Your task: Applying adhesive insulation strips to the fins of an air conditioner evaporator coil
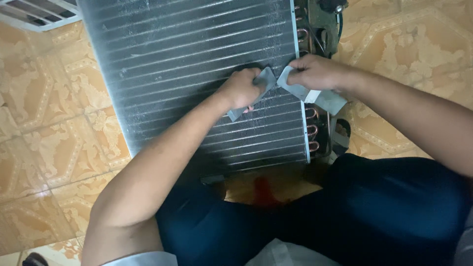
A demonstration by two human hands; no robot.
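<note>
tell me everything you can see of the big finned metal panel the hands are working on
The finned panel is a large, flat, silver-grey slab of thin, close-set metal fins crossed by straight ridges, with a pale frame strip down its right edge. Copper tube bends stick out along that edge. It lies tilted over the patterned tile floor, its near end by the person's knees. The left hand rests on it gripping a grey strip; the right hand holds another grey strip at its right edge.

Silver ribbed coil panel (pixel 197 74), grey strip (pixel 322 98), tan floral-patterned floor tiles (pixel 54 143), navy trousers (pixel 394 207).
</note>
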